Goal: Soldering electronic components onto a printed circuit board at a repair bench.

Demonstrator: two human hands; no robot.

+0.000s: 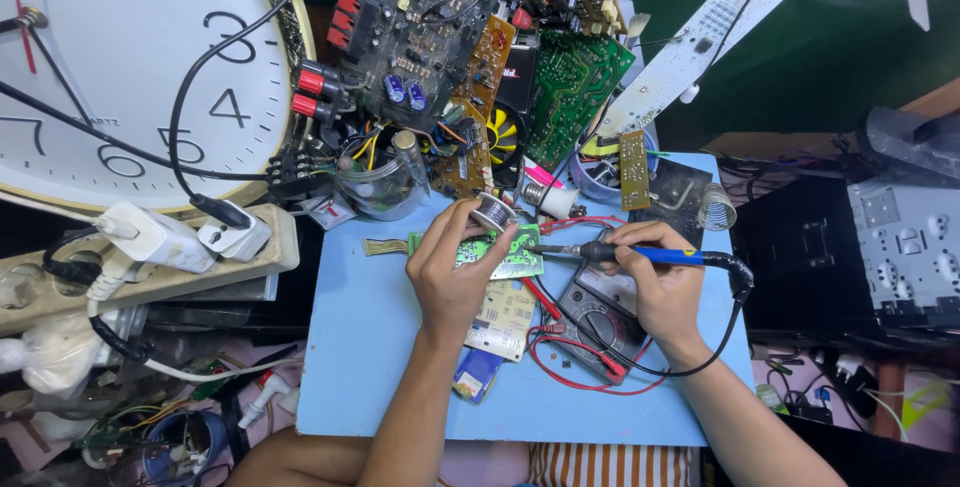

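While left hand (452, 272) pressed on small green circuit board (497, 253), fingers curled around solder spool (493, 212) at board's upper edge. Board lay on blue work mat (360, 347), partly over beige board (505, 319). Right hand (660, 282) gripped blue-handled soldering iron (640, 254) like pen, tip pointing left, close to green board's right edge. Multimeter (595, 325) with red leads lay under right hand. Big wall clock (120, 67) stood far left, power strip (160, 252) below it.

Both bare forearms come up from the bottom edge. Left hand (452, 272) is curled, fingers pinched together up top. Right hand (660, 282) is closed in a pen-style grip, knuckles up.
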